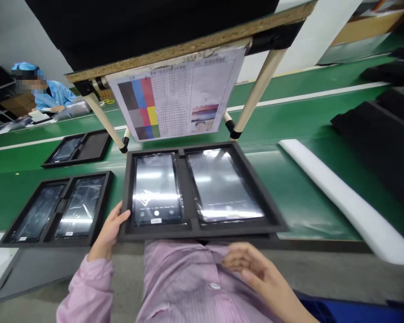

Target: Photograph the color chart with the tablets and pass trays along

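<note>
In front of me a black foam tray (190,231) rests at the near edge of the green bench. In its left compartment lies a tablet (157,188) with a lit screen showing small round icons and a small white label at its lower edge. A second tablet (224,184), shiny with reflections, fills the right compartment. My left hand (110,231) grips the tray's left side near the front corner, thumb on the rim. Apart from the tray, my right hand (252,271) hangs before my shirt, slightly blurred, its fingers loosely bent and nothing visible in them.
Two more black trays, a near one (109,179) and a farther one (104,146), lie to the left. A stand with a printed chart (175,94) rises behind my tray. On the right are a white foam strip (340,193) and black foam pieces (373,143). A co-worker (50,92) sits far left.
</note>
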A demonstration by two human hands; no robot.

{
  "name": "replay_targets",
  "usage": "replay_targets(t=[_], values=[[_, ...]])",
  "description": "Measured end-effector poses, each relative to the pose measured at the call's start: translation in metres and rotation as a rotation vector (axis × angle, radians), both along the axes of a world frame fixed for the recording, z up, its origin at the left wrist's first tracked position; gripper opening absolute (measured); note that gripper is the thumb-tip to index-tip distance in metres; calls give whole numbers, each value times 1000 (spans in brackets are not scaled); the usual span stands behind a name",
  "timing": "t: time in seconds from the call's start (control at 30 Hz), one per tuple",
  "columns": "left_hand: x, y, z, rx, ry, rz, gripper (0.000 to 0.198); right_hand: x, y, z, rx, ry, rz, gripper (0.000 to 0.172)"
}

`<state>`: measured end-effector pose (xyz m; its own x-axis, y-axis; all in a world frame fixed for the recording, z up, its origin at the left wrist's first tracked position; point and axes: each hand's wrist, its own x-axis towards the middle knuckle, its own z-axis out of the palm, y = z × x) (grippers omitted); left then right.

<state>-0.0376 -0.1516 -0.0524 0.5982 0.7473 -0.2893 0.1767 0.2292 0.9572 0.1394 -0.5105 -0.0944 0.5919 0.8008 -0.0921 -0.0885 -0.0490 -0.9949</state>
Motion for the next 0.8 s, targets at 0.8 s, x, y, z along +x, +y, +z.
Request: replay_targets(t=[0.8], values=[[15,6,-10,86,180,75,75,184,-57,48,-884,-282,-702,42]])
